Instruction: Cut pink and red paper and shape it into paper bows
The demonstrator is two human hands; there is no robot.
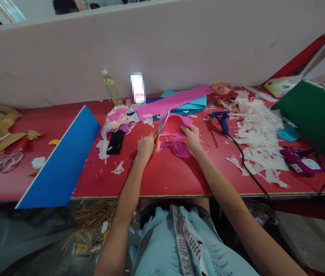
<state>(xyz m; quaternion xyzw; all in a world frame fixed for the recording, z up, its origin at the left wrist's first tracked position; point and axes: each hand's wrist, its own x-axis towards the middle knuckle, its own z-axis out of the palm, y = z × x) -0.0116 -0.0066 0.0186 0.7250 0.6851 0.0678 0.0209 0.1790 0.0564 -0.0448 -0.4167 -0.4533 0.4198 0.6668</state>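
Note:
My left hand [145, 147] is closed round the orange handles of a pair of scissors [160, 129], whose blades point up and away from me and are parted. My right hand [191, 135] pinches the edge of a pink piece of paper [173, 124] lying on the red table [165, 176]. The blades reach the left edge of that paper. Purple-pink paper scraps [179, 147] lie between my two hands. A long pink paper strip [176, 100] stretches over teal sheets [192, 105] just behind.
A black phone [115, 142] lies left of my hands, with a blue board [61, 161] overhanging the table's front edge. A blue glue gun [222, 119] with black cord, white paper scraps [258, 138], a purple device [301, 161], a green board [316, 115], a bottle [111, 87].

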